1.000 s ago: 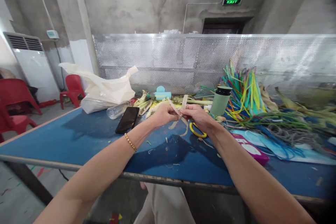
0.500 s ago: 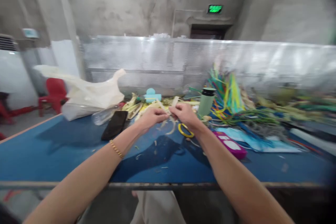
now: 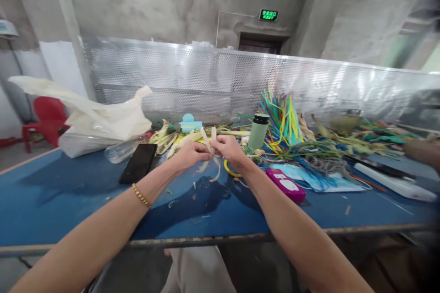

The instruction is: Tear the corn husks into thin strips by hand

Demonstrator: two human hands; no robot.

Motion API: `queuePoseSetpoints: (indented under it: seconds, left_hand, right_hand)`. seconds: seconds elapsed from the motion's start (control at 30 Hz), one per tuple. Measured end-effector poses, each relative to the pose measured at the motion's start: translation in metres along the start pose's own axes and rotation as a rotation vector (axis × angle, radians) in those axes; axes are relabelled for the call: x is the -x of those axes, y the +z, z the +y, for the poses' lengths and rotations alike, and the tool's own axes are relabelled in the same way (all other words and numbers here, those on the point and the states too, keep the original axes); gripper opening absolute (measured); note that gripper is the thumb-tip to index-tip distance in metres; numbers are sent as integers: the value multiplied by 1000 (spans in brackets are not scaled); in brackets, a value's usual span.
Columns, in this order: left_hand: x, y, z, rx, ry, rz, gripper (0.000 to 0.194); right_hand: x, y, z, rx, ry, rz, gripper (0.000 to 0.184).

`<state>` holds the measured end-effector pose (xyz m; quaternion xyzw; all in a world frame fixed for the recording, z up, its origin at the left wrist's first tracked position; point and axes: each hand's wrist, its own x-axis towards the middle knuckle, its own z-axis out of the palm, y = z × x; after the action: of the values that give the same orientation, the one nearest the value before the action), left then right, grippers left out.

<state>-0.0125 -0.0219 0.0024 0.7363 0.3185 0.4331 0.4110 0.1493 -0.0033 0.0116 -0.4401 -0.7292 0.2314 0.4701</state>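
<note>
My left hand (image 3: pixel 191 154) and my right hand (image 3: pixel 229 149) meet above the middle of the blue table (image 3: pixel 103 215). Both pinch pale, flat strips (image 3: pixel 205 137) that look like dried plant husk. Two ends stick up between the hands, and a curled strip (image 3: pixel 216 170) hangs below them. Where the strips cross is partly covered by my fingers. A yellow ring (image 3: pixel 231 169), perhaps a roll of tape, lies just under my right wrist. Small pale scraps (image 3: pixel 172 203) are scattered on the tabletop nearer to me.
Left stand a phone (image 3: pixel 138 163) and a white plastic bag (image 3: pixel 110 121). To the right are a green bottle (image 3: pixel 259 132), a purple box (image 3: pixel 285 185), blue masks (image 3: pixel 330 182) and coloured strands (image 3: pixel 283 121). A perforated metal screen (image 3: pixel 165 68) rises behind. Another person's hand (image 3: pixel 423 152) is far right.
The camera view has turned slightly to the right, so everything sits further left. Both hands keep their pinch on the strips, and another person's hand has come into view at the right.
</note>
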Motion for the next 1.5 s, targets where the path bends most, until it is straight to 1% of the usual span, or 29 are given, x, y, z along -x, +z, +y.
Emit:
queuePoseSetpoints:
  seconds: [0.1,0.2,0.3,0.33,0.37,0.47,0.5,0.57,0.63,0.67,0.7,0.8,0.87,0.97,1.07,1.13,1.2,1.3,1.4,1.5]
  left_hand:
    - [0,1,1,-5,-11,10,16]
    - [0,1,2,-12,16,-3,17]
    - [1,1,3,-10,4,-8,18]
    - [1,1,3,5,-12,-1,18]
    - [0,0,2,37,-29,29,19]
    - [-5,-3,-5,206,-92,62,19]
    - [-6,-5,-8,249,-110,67,19]
    - [-9,-9,-14,289,-146,94,19]
    - [-10,-11,-18,283,-162,103,19]
    - [-10,-11,-19,264,-162,99,20]
    - [-10,-11,-20,235,-158,90,21]
    - [-8,-7,-18,142,-127,59,23]
    - [-6,-4,-16,106,-108,38,23]
    - [-5,-4,-13,97,-103,-7,23]
    - [-4,-5,-11,141,-100,-42,26]
    - [-4,-6,-11,162,-87,-41,29]
    - [-5,-6,-11,165,-75,-31,28]
    - [-6,-5,-12,143,-90,-18,22]
    - [-6,-4,-10,89,-114,-10,19]
    - [-5,-4,-8,94,-130,-23,16]
  right_hand:
    - [0,0,-2,7,0,-1,35]
    - [1,-1,-4,0,8,-17,34]
    - [1,-3,-4,-8,6,-51,33]
    - [0,-4,-4,-8,-1,-70,34]
    - [-1,-5,-3,-6,-6,-99,35]
    - [-4,-9,1,-73,2,-130,43]
    - [-6,-10,2,-68,10,-95,45]
    - [-9,-13,5,19,-11,64,43]
    - [-11,-15,5,156,-96,236,35]
    - [-12,-16,5,217,-155,278,31]
    - [-12,-16,5,265,-213,271,28]
    - [-12,-11,3,385,-360,111,27]
    - [-11,-8,3,428,-393,29,23]
    - [-9,-5,4,317,-322,-43,20]
    - [-8,-7,4,130,-218,-110,25]
    - [-7,-8,4,32,-181,-150,28]
    - [-7,-9,3,-39,-161,-162,28]
    - [-7,-8,1,-88,-134,-133,26]
    - [-7,-7,2,-73,-112,-94,23]
    - [-8,-6,4,-15,-129,-74,22]
